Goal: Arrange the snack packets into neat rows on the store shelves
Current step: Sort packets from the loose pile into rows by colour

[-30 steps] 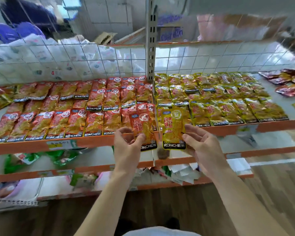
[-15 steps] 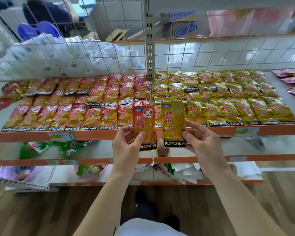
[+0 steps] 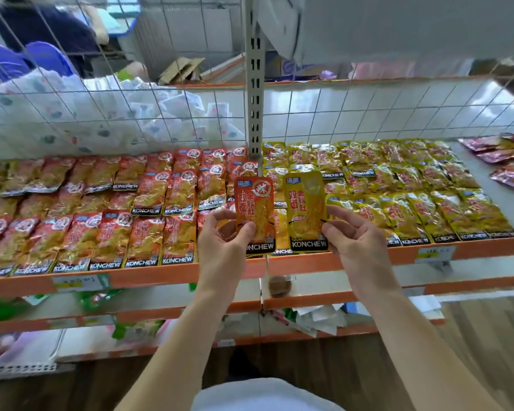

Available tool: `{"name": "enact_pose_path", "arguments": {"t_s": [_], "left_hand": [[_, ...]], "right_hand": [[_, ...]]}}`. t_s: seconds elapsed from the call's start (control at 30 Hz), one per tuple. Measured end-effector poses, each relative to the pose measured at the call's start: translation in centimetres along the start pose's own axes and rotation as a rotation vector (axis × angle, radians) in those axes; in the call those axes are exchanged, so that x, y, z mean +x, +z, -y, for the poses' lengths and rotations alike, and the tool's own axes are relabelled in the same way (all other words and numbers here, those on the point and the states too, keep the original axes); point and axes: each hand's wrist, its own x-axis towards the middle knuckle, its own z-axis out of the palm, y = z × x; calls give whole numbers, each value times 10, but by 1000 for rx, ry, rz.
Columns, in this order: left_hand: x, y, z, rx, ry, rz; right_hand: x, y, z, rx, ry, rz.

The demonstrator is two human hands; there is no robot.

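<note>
The red packet (image 3: 254, 215) held up in front is orange-red with a golden food picture, a white emblem marked in red, and a black band lettered in white; the yellow packet (image 3: 306, 209) beside it is bright yellow with red characters and the same black band; the red rows (image 3: 101, 232) and the yellow rows (image 3: 413, 203) behind repeat these designs; the shelf edge (image 3: 161, 274) is orange; the wire grid (image 3: 101, 114) is white; the post (image 3: 257, 99) is pale grey with dark slots; the far packets (image 3: 505, 161) are maroon; the bags (image 3: 42, 96) behind the grid are white — spotted blue-grey and red; the floor (image 3: 502, 351) is brown wood grain.
</note>
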Motion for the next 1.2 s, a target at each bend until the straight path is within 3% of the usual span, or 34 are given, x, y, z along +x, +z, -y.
{"name": "enact_pose_path", "arguments": {"t_s": [0.33, 0.9, 1.03, 1.2], "left_hand": [[62, 33, -1, 181, 111, 167], [97, 73, 21, 337, 217, 64], [95, 79, 20, 333, 226, 57], [85, 75, 18, 362, 225, 9]], "right_hand": [[70, -24, 0, -326, -142, -182], [170, -47, -23, -988, -306, -117], [163, -45, -27, -1113, -406, 19], [158, -40, -24, -1085, -356, 34]]}}
